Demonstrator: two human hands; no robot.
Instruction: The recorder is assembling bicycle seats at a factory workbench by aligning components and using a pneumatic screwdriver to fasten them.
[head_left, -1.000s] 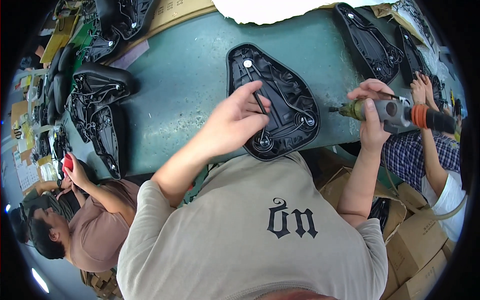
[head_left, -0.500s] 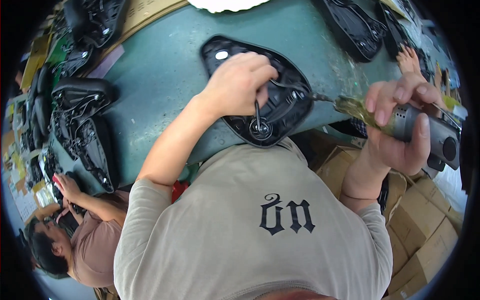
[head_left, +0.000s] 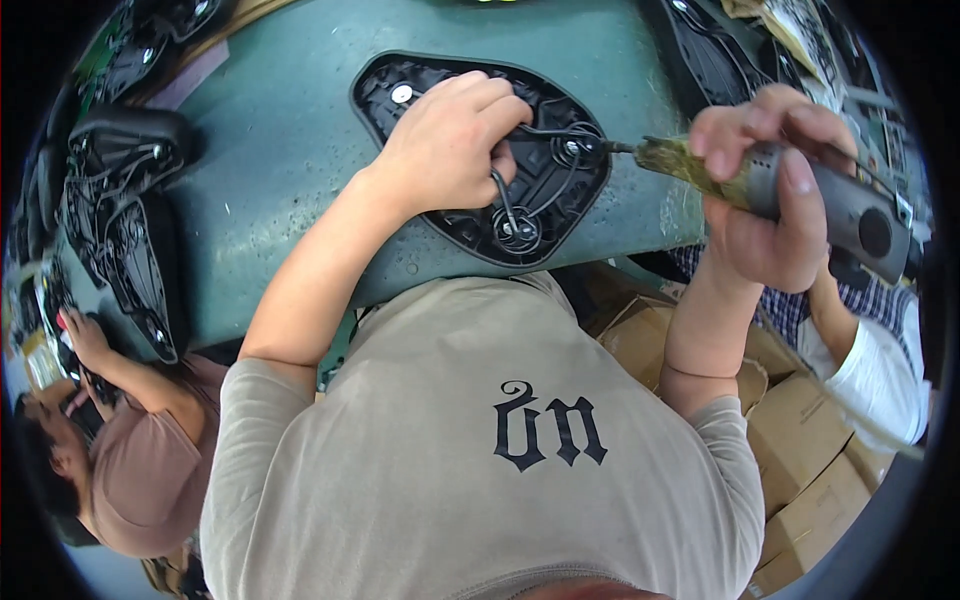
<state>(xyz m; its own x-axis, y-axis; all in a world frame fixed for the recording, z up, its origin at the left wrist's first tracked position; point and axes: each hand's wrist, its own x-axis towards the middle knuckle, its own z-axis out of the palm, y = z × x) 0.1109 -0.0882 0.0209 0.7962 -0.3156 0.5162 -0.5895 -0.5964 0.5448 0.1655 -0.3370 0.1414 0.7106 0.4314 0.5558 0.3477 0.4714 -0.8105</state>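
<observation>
A black bicycle saddle (head_left: pixel 572 212) lies upside down on the table, with bent metal rails (head_left: pixel 503 192) and two coil springs showing. My left hand (head_left: pixel 450 142) is closed around the rails near the middle of the saddle, hiding part of them. In my right hand (head_left: pixel 765 195) is a grey power screwdriver (head_left: pixel 855 212), its nose wrapped in yellowish tape. Its dark bit (head_left: pixel 622 147) points left over the saddle's edge, at the right coil spring (head_left: pixel 577 147). Whether the tip touches, I cannot tell. The other coil spring (head_left: pixel 518 230) sits at the near side.
The green table (head_left: pixel 270 130) carries more upturned saddles (head_left: pixel 145 265) on the left. Another upturned saddle (head_left: pixel 705 55) lies at the far right. A co-worker (head_left: pixel 150 470) works at lower left; a person's white sleeve (head_left: pixel 875 375) shows at right. Cardboard boxes (head_left: pixel 800 425) stand below the table's right edge.
The whole view has shifted, so most things appear further left and higher. The bit looks slightly closer to the right spring. A person's white sleeve now shows at right. Both my hands keep their grips.
</observation>
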